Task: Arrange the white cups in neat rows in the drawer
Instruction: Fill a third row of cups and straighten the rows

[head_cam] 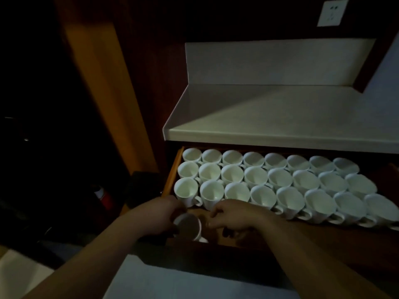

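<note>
An open wooden drawer [171, 169] below a pale countertop holds several white cups [257, 178] set upright in three rows, handles toward the front right. At the drawer's front left corner my left hand [160, 214] grips one more white cup [190, 227], tilted with its mouth toward me. My right hand [233, 216] is just right of that cup with its fingers curled, low in the dim front strip of the drawer. Whether the right hand holds anything is too dark to tell.
The pale countertop [280, 117] overhangs the back of the drawer. A dark wooden panel [97, 83] stands on the left. A red and white can [103, 197] sits on the dark floor area left of the drawer. A wall socket [331, 12] is at top right.
</note>
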Tool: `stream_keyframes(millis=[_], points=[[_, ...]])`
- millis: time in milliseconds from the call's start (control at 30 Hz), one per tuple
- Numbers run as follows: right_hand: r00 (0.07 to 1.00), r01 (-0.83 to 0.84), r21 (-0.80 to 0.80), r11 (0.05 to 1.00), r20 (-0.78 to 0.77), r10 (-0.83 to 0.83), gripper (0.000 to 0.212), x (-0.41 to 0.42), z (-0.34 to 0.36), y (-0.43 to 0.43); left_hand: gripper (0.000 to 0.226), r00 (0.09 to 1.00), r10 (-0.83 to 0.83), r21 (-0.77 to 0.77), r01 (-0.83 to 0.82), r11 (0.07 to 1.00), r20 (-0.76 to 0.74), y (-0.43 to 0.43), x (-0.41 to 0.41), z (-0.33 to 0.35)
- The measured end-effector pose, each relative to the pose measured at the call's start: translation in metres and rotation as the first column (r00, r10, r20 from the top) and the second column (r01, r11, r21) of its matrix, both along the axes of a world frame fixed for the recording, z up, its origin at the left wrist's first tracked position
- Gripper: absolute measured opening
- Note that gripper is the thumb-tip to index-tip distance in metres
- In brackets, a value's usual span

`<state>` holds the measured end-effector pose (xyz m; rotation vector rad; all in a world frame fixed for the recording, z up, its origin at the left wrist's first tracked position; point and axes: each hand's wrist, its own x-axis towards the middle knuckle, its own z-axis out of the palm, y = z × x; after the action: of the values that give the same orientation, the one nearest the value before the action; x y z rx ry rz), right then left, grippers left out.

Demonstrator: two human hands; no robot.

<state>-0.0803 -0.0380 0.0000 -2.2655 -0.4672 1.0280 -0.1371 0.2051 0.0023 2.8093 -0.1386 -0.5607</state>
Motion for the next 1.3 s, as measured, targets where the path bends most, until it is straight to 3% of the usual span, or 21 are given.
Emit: stream_keyframes(millis=[133,233,400,567,667,800,933,1100,1300], points=[[1.0,-0.017,-0.059,0.998,0.016,0.018,0.016,-0.017,-0.009,0.037,0.031,0.993,-0.078,-0.12,0.066,0.991,-0.092,0.008,0.002,0.001],[0.992,-0.104,-0.126,0.987,0.055,0.112,0.042,-0.02,-0.017,0.052,0.034,0.966,-0.207,-0.065,0.199,0.978,-0.153,0.004,0.011,0.0],[0.985,0.004,-0.228,0.974,0.168,0.036,0.073,-0.01,-0.052,0.058,0.033,0.928,-0.32,-0.025,0.321,0.947,-0.19,0.007,0.026,-0.014],[0.995,0.063,-0.192,0.979,0.084,-0.047,0.044,-0.009,-0.056,0.064,0.033,0.941,-0.28,-0.088,0.267,0.96,-0.19,0.013,0.029,-0.011],[0.971,0.193,-0.194,0.962,-0.106,-0.216,0.029,-0.002,-0.052,0.068,0.034,0.963,-0.256,-0.091,0.248,0.965,-0.09,0.019,0.027,-0.011],[0.94,0.29,-0.186,0.939,-0.128,-0.315,0.019,0.005,-0.046,0.072,0.044,0.939,-0.339,0.078,0.334,0.939,0.052,0.026,0.026,-0.012],[0.909,0.364,-0.154,0.919,-0.157,-0.386,0.013,0.009,-0.045,0.083,0.041,0.87,-0.458,0.106,0.445,0.889,0.184,0.036,0.023,-0.01],[0.849,0.458,-0.099,0.883,-0.245,-0.468,0.032,0.014,-0.053,0.088,0.026,0.872,-0.478,0.209,0.45,0.868,0.11,0.043,0.021,-0.015],[0.806,0.518,0.013,0.855,-0.342,-0.484,0.015,0.016,-0.061,0.08,0.029,0.915,-0.4,0.235,0.378,0.895,0.054,0.036,0.024,-0.014]])
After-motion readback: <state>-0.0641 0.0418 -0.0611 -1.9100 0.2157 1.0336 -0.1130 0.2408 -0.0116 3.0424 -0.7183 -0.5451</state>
